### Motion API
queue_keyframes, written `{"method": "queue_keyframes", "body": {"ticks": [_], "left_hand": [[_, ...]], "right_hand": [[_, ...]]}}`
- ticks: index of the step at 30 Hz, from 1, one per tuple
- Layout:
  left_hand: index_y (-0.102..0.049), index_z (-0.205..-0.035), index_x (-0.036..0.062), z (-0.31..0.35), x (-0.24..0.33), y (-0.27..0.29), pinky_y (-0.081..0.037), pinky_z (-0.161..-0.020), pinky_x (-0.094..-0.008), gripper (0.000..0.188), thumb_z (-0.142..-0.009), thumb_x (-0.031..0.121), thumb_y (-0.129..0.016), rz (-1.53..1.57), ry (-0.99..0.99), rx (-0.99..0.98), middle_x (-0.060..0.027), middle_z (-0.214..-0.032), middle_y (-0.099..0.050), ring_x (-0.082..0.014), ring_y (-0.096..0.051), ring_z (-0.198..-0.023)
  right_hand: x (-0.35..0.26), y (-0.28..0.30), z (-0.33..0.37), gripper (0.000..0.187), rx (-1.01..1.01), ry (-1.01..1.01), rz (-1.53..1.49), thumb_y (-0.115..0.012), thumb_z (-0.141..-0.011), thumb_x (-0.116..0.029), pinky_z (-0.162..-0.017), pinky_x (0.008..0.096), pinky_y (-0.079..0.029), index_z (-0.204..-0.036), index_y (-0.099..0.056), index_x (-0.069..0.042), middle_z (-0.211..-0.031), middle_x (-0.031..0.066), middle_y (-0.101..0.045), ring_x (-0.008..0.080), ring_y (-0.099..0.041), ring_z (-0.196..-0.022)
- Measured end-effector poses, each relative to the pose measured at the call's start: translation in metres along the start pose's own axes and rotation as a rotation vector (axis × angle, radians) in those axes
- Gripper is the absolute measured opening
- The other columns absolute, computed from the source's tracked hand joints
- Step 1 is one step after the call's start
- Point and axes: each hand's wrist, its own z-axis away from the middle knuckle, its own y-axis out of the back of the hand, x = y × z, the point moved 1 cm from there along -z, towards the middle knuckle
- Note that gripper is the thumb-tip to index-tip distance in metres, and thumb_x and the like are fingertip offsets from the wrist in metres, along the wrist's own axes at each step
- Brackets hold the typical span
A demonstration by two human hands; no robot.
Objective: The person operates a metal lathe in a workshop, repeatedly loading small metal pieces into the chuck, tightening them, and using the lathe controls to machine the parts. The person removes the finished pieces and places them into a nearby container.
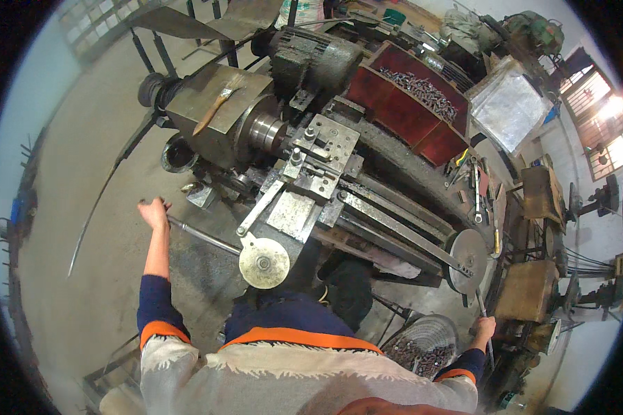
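My left hand [154, 211] is closed around the outer end of a metal lever [208, 236], which runs to a round brass-coloured disc [273, 254] at the front of a small lathe. A flat link [259, 209] joins that disc to the slide [294, 211]. Far to the right, my right hand [485, 328] grips a thin lever [481, 301] below a grey disc [465, 250]. From this grey disc a long flat bar [401, 230] reaches back toward the slide. Left of the slide sits the chuck [266, 131].
A brush [214, 113] lies on the headstock [187, 104], with a motor [318, 59] behind. Small metal parts fill a red bin [394, 107]. Wrenches [477, 194] lie at the right. A round basket of parts [422, 339] stands beside my right arm. A long rod [97, 207] juts out left.
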Motion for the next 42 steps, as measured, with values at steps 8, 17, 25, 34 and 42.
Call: {"method": "queue_keyframes", "body": {"ticks": [8, 17, 25, 34, 42], "left_hand": [[-0.038, -0.12, -0.0058, 0.004, 0.022, -0.1, -0.052, -0.046, -0.0304, 0.049, -0.074, 0.0, -0.055, -0.018, -0.084, -0.318, -0.0164, -0.083, -0.059, -0.0205, -0.061, -0.052], [-0.035, -0.122, -0.0081, -0.009, 0.017, -0.103, -0.052, -0.045, -0.0292, 0.05, -0.076, -0.001, -0.054, 0.025, -0.073, -0.325, -0.0156, -0.084, -0.059, -0.0206, -0.061, -0.049], [-0.035, -0.123, -0.0071, 0.0, 0.03, -0.094, -0.054, -0.047, -0.0309, 0.05, -0.076, -0.002, -0.053, 0.017, -0.051, -0.323, -0.0159, -0.085, -0.057, -0.0211, -0.061, -0.054], [-0.039, -0.117, -0.0067, -0.008, 0.024, -0.101, -0.053, -0.045, -0.03, 0.046, -0.074, 0.0, -0.054, -0.059, -0.083, -0.332, -0.0178, -0.09, -0.057, -0.0219, -0.061, -0.049], [-0.036, -0.119, -0.0062, 0.002, 0.02, -0.095, -0.052, -0.041, -0.0307, 0.05, -0.074, 0.0, -0.054, -0.107, -0.075, -0.328, -0.02, -0.09, -0.058, -0.023, -0.062, -0.05]], "right_hand": [[0.006, -0.01, 0.05, 0.028, 0.047, 0.084, 0.098, -0.055, -0.075, -0.024, -0.074, 0.0483, -0.049, -0.079, -0.059, 0.003, -0.083, 0.0256, -0.063, 0.0425, -0.061, -0.082], [-0.029, 0.006, 0.124, 0.037, -0.078, -0.179, 0.012, -0.057, -0.073, -0.029, -0.079, 0.0472, -0.049, -0.088, -0.063, 0.004, -0.093, 0.0258, -0.064, 0.0408, -0.062, -0.092], [-0.072, 0.044, 0.158, 0.038, -0.17, -0.268, -0.045, -0.056, -0.072, -0.029, -0.083, 0.0464, -0.048, -0.091, -0.062, 0.004, -0.098, 0.0267, -0.063, 0.0412, -0.06, -0.095], [0.006, -0.01, 0.066, 0.029, 0.097, -0.047, 0.215, -0.058, -0.075, -0.032, -0.071, 0.0464, -0.052, -0.084, -0.059, -0.004, -0.087, 0.0169, -0.065, 0.0376, -0.064, -0.081], [-0.036, 0.028, -0.021, 0.038, -0.051, -0.2, 0.273, -0.056, -0.078, -0.036, -0.086, 0.0513, -0.041, -0.105, -0.06, -0.011, -0.103, 0.0095, -0.065, 0.0303, -0.06, -0.1]]}}
